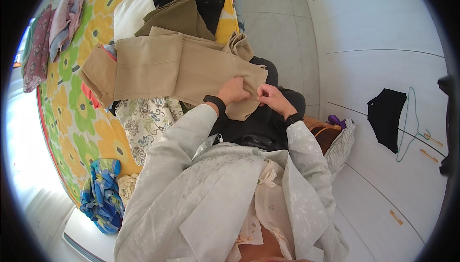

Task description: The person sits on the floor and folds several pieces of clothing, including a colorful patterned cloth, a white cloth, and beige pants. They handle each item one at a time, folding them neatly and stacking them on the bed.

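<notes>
Tan trousers point(205, 71) lie across the bed's edge and over my lap, partly folded back at the left, with one leg end bunched near the top. My left hand point(235, 90) rests on the trouser leg near its end, fingertips pressed to or pinching the cloth; its exact grip is hidden. My right hand point(271, 97) is at the edge of the same leg, fingers curled with the tips together on the cloth's rim. Beneath the trousers is a floral patterned cloth point(143, 125). Olive folded cloth point(176, 17) lies just beyond.
A white folded cloth point(133, 12) and a black garment point(210, 5) lie on the flowered bedspread point(95, 6). A blue checked cloth point(102, 193) is heaped at lower left. White cabinets point(377, 71) stand at right, with a black garment point(387, 118) and a green hanger point(406, 129).
</notes>
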`<state>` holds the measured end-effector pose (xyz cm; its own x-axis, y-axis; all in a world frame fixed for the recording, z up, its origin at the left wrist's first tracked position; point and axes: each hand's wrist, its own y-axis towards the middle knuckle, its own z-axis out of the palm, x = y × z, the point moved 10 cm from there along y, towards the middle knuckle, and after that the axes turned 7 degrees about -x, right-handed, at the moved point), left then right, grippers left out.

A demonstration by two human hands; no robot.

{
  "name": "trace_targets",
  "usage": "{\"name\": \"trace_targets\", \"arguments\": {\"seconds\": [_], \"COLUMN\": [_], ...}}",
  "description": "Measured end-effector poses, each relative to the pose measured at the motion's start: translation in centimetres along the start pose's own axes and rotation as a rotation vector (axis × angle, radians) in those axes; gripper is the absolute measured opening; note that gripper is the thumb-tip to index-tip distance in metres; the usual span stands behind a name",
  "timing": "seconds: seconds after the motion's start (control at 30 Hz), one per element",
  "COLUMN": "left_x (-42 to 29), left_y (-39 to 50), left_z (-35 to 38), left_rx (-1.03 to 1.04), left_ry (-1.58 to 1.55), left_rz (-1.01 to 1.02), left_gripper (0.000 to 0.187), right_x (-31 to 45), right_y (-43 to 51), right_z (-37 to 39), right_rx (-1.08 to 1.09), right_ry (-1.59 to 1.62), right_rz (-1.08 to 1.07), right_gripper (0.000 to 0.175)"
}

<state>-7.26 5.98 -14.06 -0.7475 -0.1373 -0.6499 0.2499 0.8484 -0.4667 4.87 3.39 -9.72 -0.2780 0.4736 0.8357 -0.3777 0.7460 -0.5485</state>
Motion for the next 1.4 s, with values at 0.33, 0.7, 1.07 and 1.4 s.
{"name": "trace_targets", "arguments": {"seconds": [0.33,0.7,1.07,1.4], "left_x": [3.2,-1.6,1.7,0.4], "left_y": [-0.9,-0.7,0.5,0.7], "left_z": [-1.6,-0.5,-0.5,0.1], "left_rx": [0.064,-0.062,-0.048,-0.129], "left_ry": [-0.444,-0.048,-0.249,-0.075], "left_rz": [-0.059,0.059,0.093,0.034], "left_gripper": [0.031,0.040,0.030,0.037], "right_x": [0.5,1.3,0.1,-0.2], "right_y": [-0.7,-1.4,-0.2,-0.4], "right_z": [-0.6,-0.4,-1.2,-1.0], "right_rx": [-0.003,-0.060,-0.054,-0.001], "right_ry": [0.112,-0.054,-0.085,-0.001], "right_rz": [-0.003,0.051,-0.047,-0.032], "right_gripper": [0.012,0.012,0.016,0.014]}}
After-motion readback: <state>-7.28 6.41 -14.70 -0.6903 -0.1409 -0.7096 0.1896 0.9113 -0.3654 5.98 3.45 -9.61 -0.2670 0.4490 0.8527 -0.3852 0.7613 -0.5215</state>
